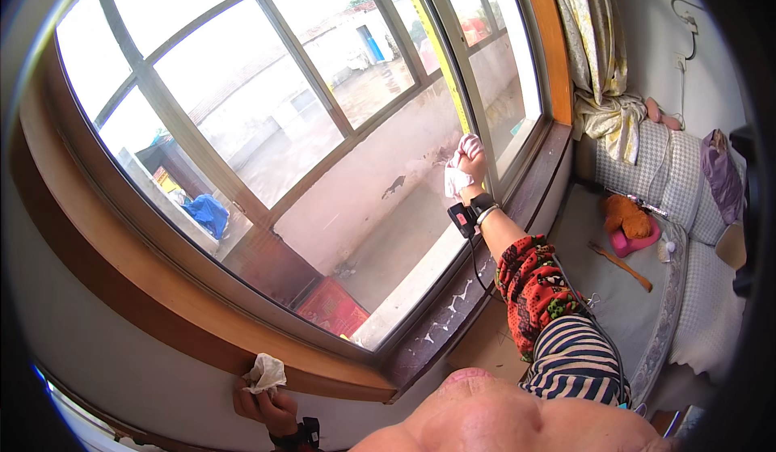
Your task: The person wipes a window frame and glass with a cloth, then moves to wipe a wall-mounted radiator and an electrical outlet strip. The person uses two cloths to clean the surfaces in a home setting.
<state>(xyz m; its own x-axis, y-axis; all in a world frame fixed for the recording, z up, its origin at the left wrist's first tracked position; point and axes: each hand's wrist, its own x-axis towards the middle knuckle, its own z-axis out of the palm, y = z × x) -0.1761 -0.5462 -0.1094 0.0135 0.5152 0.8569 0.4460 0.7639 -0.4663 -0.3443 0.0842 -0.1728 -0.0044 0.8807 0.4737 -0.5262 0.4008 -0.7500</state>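
Observation:
My right arm reaches up to the big window (404,201). My right hand (475,163) is closed around a white and pink striped cloth (457,179), at the edge of the sliding pane beside a yellow strip (440,56). Whether the cloth touches the glass or the metal frame, I cannot tell. Low on the left, my left hand (275,411) grips a crumpled white cloth (265,373) against the wooden window trim (323,371). Both wrists carry black straps, the right one with a small black box (462,220).
Below the glass runs a dark sill (440,314) with white marks. At right, a patterned curtain (602,56) hangs over a checked sofa (638,161). A wooden stick (621,266) and an orange plush thing (626,216) lie on a grey seat. A cable trails along my right arm.

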